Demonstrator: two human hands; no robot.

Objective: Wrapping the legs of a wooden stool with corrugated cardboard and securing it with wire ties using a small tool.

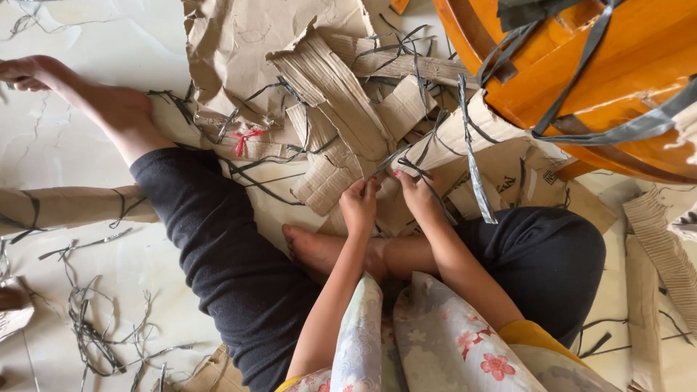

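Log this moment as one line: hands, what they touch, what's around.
left hand: gripping cardboard strip | right hand: pinching grey strap | nearby: orange wooden furniture, loose straps on floor

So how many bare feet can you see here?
2: one foot stretched out at the upper left, the other foot tucked under the left hand, near the right hand.

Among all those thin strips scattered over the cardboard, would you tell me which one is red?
The short red strip, knotted on the cardboard beside the outstretched leg, well away from the left hand; all the others are grey.
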